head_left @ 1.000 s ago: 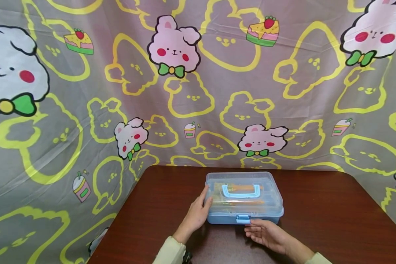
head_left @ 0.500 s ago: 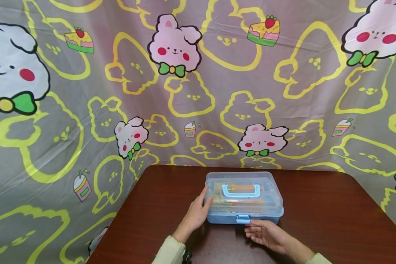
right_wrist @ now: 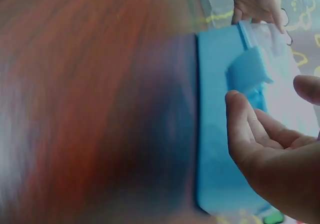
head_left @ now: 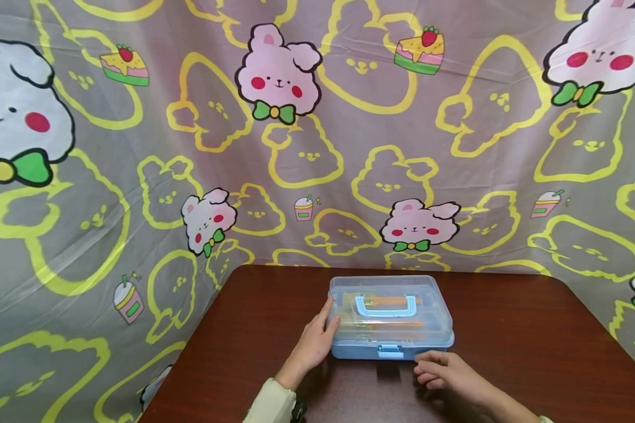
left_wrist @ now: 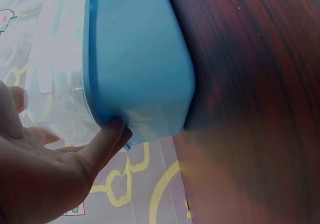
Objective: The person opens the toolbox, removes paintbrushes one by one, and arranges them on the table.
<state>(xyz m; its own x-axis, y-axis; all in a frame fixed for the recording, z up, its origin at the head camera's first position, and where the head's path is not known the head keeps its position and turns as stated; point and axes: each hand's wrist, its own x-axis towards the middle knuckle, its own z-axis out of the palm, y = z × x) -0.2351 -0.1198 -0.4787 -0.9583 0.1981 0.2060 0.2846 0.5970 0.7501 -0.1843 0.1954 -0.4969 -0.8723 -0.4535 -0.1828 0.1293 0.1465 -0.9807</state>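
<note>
Clear-lidded blue storage box (head_left: 391, 317) sat near far edge of tabletop (head_left: 518, 346), about midway along it, blue latch (head_left: 390, 351) facing person

Left hand (head_left: 314, 341): fingers straight, flat against box's left end, gripping nothing

Right hand (head_left: 444, 371): loosely curled, empty, just off front wall, right of latch

Risk, judged: one-sided push could skid box on smooth wood; latch looked partly lifted, so lid might spring up

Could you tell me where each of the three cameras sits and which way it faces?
Head: worn high, looking forward and down at the table; shows the left hand against the box, and the right hand.
Left wrist: low beside the box, looking along its side; shows fingers.
Right wrist: low at the box front, facing the latch; shows fingers.
All share the box.
</note>
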